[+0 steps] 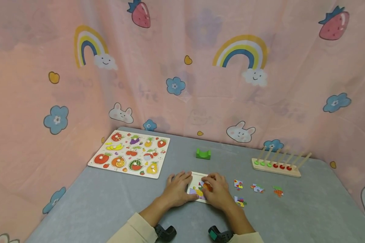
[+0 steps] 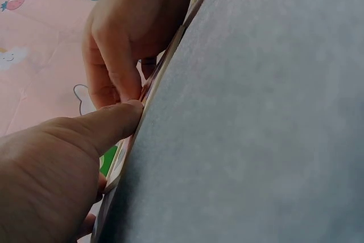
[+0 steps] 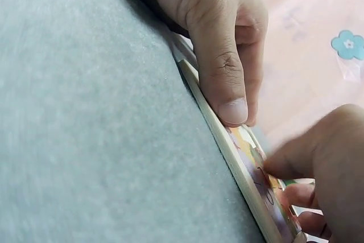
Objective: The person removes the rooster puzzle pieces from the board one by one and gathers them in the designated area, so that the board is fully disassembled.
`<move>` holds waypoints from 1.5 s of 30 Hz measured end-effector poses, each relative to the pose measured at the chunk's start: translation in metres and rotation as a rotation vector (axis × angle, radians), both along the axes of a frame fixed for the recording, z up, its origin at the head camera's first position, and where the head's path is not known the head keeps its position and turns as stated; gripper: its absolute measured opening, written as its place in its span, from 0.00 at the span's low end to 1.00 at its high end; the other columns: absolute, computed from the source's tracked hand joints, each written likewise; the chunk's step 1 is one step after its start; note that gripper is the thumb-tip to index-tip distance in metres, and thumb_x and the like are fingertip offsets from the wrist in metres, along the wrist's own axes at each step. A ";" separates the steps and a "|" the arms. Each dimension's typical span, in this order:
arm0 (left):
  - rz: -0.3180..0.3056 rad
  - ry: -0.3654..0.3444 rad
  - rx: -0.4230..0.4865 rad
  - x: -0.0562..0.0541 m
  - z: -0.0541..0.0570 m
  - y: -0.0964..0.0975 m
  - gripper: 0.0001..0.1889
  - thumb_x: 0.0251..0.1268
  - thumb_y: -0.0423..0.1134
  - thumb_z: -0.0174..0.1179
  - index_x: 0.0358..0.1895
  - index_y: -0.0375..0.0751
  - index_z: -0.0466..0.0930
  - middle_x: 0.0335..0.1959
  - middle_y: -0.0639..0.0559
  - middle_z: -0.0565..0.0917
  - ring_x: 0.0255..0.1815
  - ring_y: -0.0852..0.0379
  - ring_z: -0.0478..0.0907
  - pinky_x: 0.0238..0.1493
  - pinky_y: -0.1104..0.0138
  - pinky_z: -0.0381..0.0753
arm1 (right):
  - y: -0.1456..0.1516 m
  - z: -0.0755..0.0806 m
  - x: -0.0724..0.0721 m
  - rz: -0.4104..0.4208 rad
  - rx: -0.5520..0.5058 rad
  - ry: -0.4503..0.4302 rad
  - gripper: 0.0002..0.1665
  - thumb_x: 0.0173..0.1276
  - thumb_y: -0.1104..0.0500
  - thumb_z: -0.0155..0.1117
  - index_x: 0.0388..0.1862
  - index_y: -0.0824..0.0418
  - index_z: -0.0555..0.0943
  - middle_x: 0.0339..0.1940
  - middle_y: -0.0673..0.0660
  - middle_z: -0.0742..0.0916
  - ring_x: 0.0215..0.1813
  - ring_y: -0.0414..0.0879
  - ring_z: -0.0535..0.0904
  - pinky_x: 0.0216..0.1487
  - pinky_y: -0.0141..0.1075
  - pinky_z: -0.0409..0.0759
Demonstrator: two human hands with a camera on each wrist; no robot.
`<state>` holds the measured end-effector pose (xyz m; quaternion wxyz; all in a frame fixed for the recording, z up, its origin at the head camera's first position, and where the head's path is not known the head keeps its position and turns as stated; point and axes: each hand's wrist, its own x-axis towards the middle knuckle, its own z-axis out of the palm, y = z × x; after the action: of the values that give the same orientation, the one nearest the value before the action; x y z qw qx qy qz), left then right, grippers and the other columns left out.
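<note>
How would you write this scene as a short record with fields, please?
left hand: holds the puzzle tray's left side
right hand: over the tray's right side; its exact grip is unclear
loose puzzle pieces: four, right of the tray
fruit board: back left
green block: beyond the tray
bead rack: back right, three green beads, three red

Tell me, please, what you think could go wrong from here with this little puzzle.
The right forearm could brush the nearest loose piece beside it and push it away. The orange piece at the right grip may jam crooked or nudge its neighbours. If the left grip slackens on the tray, the tray might slide.
</note>
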<state>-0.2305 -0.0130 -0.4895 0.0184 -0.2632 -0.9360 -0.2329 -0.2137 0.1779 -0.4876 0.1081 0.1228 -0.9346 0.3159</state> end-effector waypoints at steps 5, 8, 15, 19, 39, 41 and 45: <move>0.004 0.001 0.000 0.000 0.000 0.000 0.40 0.52 0.60 0.67 0.65 0.38 0.73 0.68 0.49 0.69 0.69 0.46 0.61 0.63 0.41 0.52 | -0.001 -0.001 -0.001 -0.015 -0.023 0.034 0.18 0.56 0.74 0.57 0.42 0.60 0.86 0.44 0.56 0.79 0.49 0.56 0.69 0.52 0.57 0.64; 0.004 0.002 -0.001 0.000 -0.001 0.000 0.40 0.52 0.60 0.67 0.65 0.38 0.73 0.68 0.49 0.69 0.69 0.46 0.61 0.63 0.41 0.52 | -0.001 -0.002 0.000 -0.018 -0.027 0.053 0.17 0.57 0.74 0.58 0.41 0.61 0.86 0.43 0.56 0.79 0.48 0.55 0.70 0.51 0.56 0.64; 0.007 -0.002 -0.004 -0.001 -0.001 0.000 0.40 0.52 0.60 0.67 0.65 0.38 0.73 0.68 0.49 0.69 0.70 0.46 0.60 0.63 0.41 0.51 | -0.001 0.000 0.000 -0.026 -0.029 0.028 0.19 0.57 0.74 0.59 0.47 0.62 0.85 0.41 0.53 0.81 0.47 0.53 0.70 0.50 0.54 0.65; 0.009 -0.007 -0.005 -0.001 -0.001 0.000 0.40 0.52 0.60 0.67 0.65 0.38 0.73 0.69 0.49 0.69 0.70 0.46 0.60 0.63 0.41 0.51 | -0.001 0.000 -0.001 -0.024 -0.028 0.003 0.22 0.55 0.72 0.60 0.50 0.62 0.85 0.41 0.52 0.82 0.46 0.51 0.70 0.49 0.52 0.64; 0.018 -0.003 -0.010 -0.001 -0.003 0.000 0.40 0.51 0.60 0.69 0.64 0.38 0.74 0.68 0.49 0.70 0.69 0.46 0.61 0.63 0.41 0.52 | 0.003 0.000 0.003 0.068 -0.014 0.117 0.25 0.54 0.67 0.67 0.54 0.64 0.83 0.43 0.52 0.81 0.48 0.50 0.69 0.44 0.48 0.61; 0.019 0.002 -0.004 -0.001 -0.003 0.000 0.40 0.51 0.60 0.69 0.64 0.38 0.74 0.68 0.49 0.70 0.69 0.46 0.61 0.63 0.41 0.52 | 0.004 0.005 0.002 0.076 -0.026 0.146 0.24 0.54 0.67 0.68 0.53 0.65 0.83 0.44 0.53 0.82 0.48 0.52 0.70 0.44 0.49 0.62; 0.016 -0.006 -0.004 -0.002 -0.003 0.000 0.41 0.51 0.61 0.68 0.65 0.39 0.74 0.68 0.50 0.69 0.70 0.46 0.60 0.63 0.41 0.51 | 0.006 0.019 0.005 0.082 -0.047 0.159 0.25 0.54 0.68 0.71 0.54 0.66 0.82 0.46 0.55 0.83 0.50 0.53 0.72 0.48 0.51 0.63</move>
<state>-0.2329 -0.0128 -0.4920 0.0172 -0.2550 -0.9386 -0.2317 -0.2086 0.1836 -0.4683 0.1716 0.1833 -0.9095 0.3312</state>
